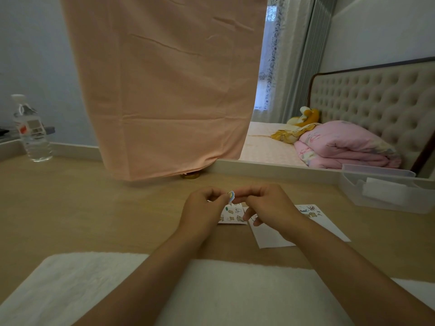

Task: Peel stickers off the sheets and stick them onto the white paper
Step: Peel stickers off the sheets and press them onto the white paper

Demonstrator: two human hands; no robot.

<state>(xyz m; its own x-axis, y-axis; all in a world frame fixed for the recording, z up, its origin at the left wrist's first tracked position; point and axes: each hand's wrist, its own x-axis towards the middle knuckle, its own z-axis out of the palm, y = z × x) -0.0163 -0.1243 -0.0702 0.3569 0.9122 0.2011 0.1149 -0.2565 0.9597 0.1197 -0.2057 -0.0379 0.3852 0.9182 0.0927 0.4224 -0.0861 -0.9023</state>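
Observation:
A small blue and yellow sticker point(231, 196) is held up above the desk, between my two hands. My left hand point(203, 209) pinches it from the left and my right hand point(268, 205) pinches it from the right. Below them a sticker sheet point(231, 215) with several small animal stickers lies flat on the wooden desk, partly hidden by my hands. Beside it on the right lies the white paper point(277, 234), with a few stickers near its far right corner point(309, 211).
A peach cloth point(164, 90) hangs over something at the back of the desk. A water bottle point(31, 130) stands far left. At the right edge sits a clear plastic box point(386, 189). A white fluffy mat point(211, 290) lies nearest me. A mirror reflects a bed.

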